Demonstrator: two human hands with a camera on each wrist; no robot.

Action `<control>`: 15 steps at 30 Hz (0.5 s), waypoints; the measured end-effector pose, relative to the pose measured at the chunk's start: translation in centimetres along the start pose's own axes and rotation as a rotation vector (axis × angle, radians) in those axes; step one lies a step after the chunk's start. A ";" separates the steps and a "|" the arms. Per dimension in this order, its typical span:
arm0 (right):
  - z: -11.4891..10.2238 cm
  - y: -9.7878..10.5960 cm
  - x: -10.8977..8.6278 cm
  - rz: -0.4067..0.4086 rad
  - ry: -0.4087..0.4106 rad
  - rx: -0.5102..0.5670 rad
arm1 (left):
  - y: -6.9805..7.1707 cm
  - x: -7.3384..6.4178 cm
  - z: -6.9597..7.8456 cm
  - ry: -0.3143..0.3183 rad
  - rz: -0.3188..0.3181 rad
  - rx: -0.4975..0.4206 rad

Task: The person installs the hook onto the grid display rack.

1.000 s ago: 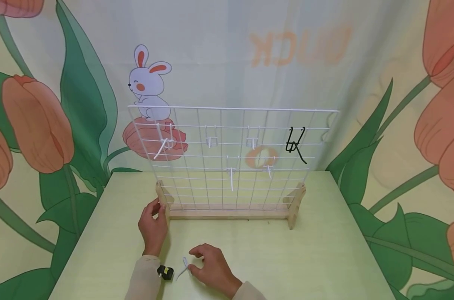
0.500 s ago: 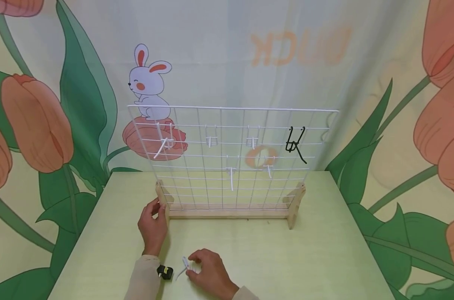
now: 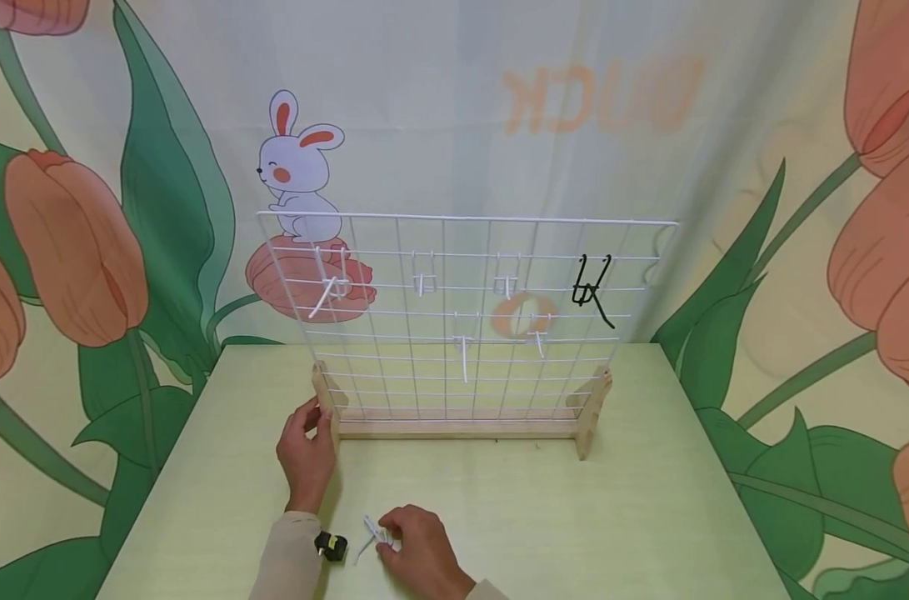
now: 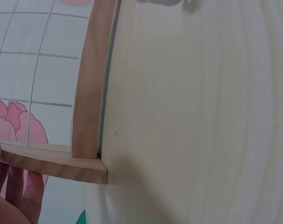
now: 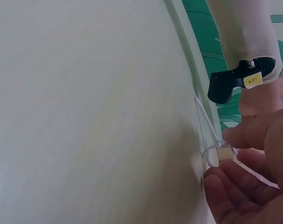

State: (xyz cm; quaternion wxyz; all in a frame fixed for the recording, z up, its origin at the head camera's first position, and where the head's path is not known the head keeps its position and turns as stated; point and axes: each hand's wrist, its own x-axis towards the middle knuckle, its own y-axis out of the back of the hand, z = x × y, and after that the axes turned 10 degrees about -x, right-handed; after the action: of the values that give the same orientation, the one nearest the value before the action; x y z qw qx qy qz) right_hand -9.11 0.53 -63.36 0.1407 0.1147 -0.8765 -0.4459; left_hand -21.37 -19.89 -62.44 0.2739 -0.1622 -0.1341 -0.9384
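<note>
A white wire grid panel (image 3: 465, 218) stands upright in a wooden stand (image 3: 454, 431). My left hand (image 3: 307, 458) holds the stand's left foot; in the left wrist view its thumb lies on one side of the wooden foot (image 4: 57, 169) and the fingers on the other. Nearer the front, my right hand (image 3: 424, 550) pinches a small white wire hook (image 3: 369, 526) between thumb and fingers. The right wrist view shows the hook's long prong (image 5: 207, 121) pointing away from the fingertips, with part of its back hidden by them.
Several white hooks hang on the grid, among them a long one (image 3: 465, 358) low in the middle. One black hook (image 3: 589, 292) hangs at the right. A black camera mount (image 3: 331, 546) on the left wrist sits close to the held hook. A printed curtain (image 3: 424, 100) stands behind the table.
My right hand has drawn slightly towards the front, and its thumb and fingers have come closer together on the white hook. The left hand stays on the stand.
</note>
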 end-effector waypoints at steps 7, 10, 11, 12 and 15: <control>0.3 0.0 0.1 0.045 0.013 0.007 | 0.1 0.1 0.1 0.006 -0.006 0.019; 0.6 -0.1 0.2 0.074 0.029 0.001 | 0.1 0.1 0.0 0.005 -0.006 0.020; 0.7 -0.1 0.2 0.081 0.035 -0.003 | 0.1 0.1 0.0 0.001 -0.003 0.020; 0.9 -0.1 0.3 0.090 0.042 -0.008 | 0.1 0.1 -0.1 -0.003 -0.001 0.021; 1.4 -0.2 0.5 0.101 0.050 -0.009 | 0.0 0.1 -0.3 -0.013 0.005 0.019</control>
State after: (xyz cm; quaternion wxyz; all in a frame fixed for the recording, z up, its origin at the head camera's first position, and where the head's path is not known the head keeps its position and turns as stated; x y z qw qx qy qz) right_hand -10.09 1.29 -64.17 0.1856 0.0806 -0.8753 -0.4392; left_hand -21.48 -20.06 -62.66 0.2771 -0.1660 -0.1445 -0.9353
